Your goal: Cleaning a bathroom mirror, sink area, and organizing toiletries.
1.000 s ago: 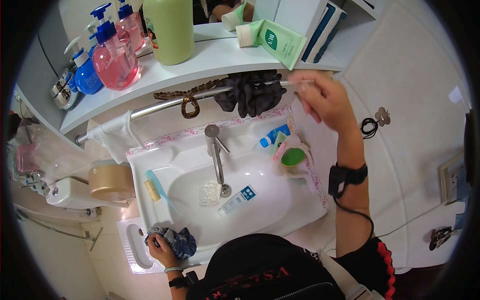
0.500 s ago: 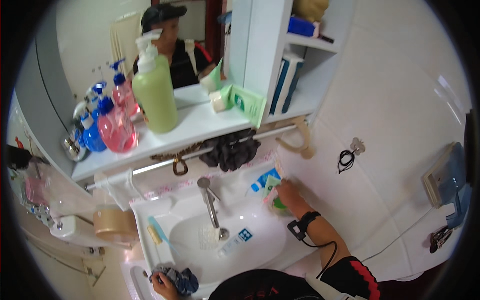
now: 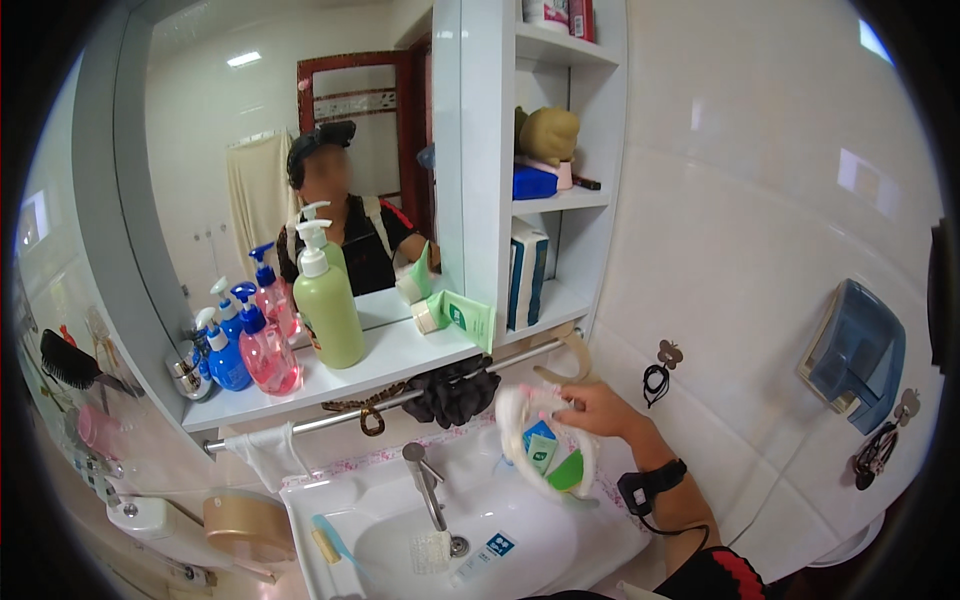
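The right hand (image 3: 600, 410) is closed on the rim of a white ring-shaped holder (image 3: 545, 450), fingers clamped along its upper edge. The holder is lifted clear of the basin (image 3: 330, 500) and tilted toward the camera. It hangs above the right rear corner of the basin, just below the rail (image 3: 330, 418) and close to the dark cloth (image 3: 455, 392) draped there. Small blue and green items sit inside the ring. The left hand is out of view.

Judged step: the holder is in mid-carry, not yet set down. The next move calls for a steady, level grip so the contents stay inside.

Clearances: the rail and the shelf (image 3: 400, 355) edge limit upward travel. The tap (image 3: 425, 480) stands near on the left. The tiled wall (image 3: 760, 330) closes the right side. Open room lies downward, over the basin.
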### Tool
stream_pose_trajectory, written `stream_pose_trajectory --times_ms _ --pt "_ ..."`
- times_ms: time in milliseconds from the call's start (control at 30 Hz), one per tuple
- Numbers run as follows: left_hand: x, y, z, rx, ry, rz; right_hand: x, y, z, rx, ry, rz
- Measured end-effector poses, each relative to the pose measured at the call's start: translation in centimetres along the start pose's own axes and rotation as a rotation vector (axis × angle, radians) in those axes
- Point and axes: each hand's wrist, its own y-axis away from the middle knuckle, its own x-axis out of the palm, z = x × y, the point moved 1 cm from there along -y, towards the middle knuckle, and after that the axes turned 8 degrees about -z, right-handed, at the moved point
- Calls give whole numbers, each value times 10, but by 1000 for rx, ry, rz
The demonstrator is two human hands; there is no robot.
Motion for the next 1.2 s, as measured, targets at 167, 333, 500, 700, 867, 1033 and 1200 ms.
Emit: stream_pose_trajectory --times_ms 167,333,500,700,867,1033,1200 --pt "3 0 9 -4 18 1 -51 -32 19 -18 -660 -395" --pt "-6 2 -17 -27 65 29 -98 -67 54 -195 -742 -691" --pt "-9 2 -13 -29 78 27 -126 -99 92 -166 -756 -911" --pt "-1 1 6 -48 72 23 -176 -126 103 6 -551 -992" --pt "-3 1 -2 -43 60 17 -201 -157 89 60 3 -1065" --pt "-10 0 -16 -55 31 51 -226 -181 105 69 383 -1034" --pt "-5 0 -3 -43 59 33 -228 -198 136 125 701 -969"
